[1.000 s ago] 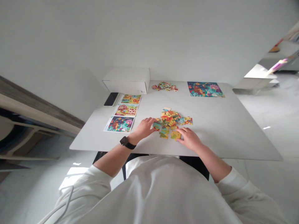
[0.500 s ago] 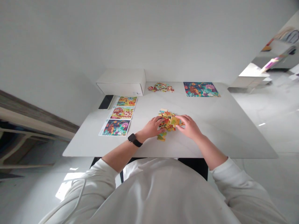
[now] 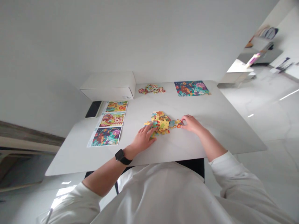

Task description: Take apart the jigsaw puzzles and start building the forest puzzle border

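Note:
A loose pile of jigsaw puzzle pieces point(image 3: 163, 125), mostly yellow and orange, lies on the white table in front of me. At its left edge rests my left hand point(image 3: 143, 138), open, fingertips touching the pieces. My right hand point(image 3: 192, 123) is at the right side of the heap. Its thumb and fingers close on a reddish-orange puzzle piece point(image 3: 179, 124), which lies beside other pieces trailing out from the pile. The fingers partly cover that piece.
Further back lie a second heap of puzzle pieces point(image 3: 152, 89) and a finished-looking dark blue puzzle picture point(image 3: 192, 88). A white box point(image 3: 107, 87) stands at the back left. Near it are a phone point(image 3: 93, 109) and a sheet with three printed pictures point(image 3: 106, 136).
My right hand has moved right, away from the middle of the pile, and several pieces now trail out that way. My left hand has slid back to the pile's left edge. The view has shifted.

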Motion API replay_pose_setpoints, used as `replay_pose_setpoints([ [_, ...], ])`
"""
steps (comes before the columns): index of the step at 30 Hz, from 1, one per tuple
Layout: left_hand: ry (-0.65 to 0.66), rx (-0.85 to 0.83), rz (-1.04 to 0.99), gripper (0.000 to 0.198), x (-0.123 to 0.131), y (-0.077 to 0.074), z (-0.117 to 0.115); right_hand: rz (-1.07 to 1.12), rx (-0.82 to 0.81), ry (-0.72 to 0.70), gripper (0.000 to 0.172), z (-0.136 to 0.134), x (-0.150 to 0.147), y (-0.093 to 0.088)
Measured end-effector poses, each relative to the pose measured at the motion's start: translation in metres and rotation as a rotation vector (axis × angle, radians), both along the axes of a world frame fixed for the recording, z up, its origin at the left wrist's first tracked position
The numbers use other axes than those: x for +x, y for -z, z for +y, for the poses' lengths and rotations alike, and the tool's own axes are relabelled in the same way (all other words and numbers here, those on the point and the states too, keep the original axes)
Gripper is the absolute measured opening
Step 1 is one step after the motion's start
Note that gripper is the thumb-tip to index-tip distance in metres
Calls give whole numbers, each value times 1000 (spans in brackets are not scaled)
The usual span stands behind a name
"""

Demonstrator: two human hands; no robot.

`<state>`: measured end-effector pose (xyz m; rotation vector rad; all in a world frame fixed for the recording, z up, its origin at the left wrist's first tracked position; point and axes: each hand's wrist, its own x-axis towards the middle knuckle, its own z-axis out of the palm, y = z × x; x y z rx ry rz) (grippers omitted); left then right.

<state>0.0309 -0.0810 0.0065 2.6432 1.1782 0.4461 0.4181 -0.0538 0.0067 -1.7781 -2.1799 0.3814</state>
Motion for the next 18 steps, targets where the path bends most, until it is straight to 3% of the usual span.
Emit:
replay_pose_setpoints([
  [6,-11,8,38,59,-6,0,15,30,-11,-31,58,0,7,-4],
  [10,-41,4,-8,67,-10,1,17,9,-11,-104,41,9,4,-9],
  [14,-64,-9,-26,78,-23,2,14,54,-68,-71,36,11,11,-9],
  [18,-85,19,-11,49,-36,-1,6,343,-172,81,32,15,14,-12],
])
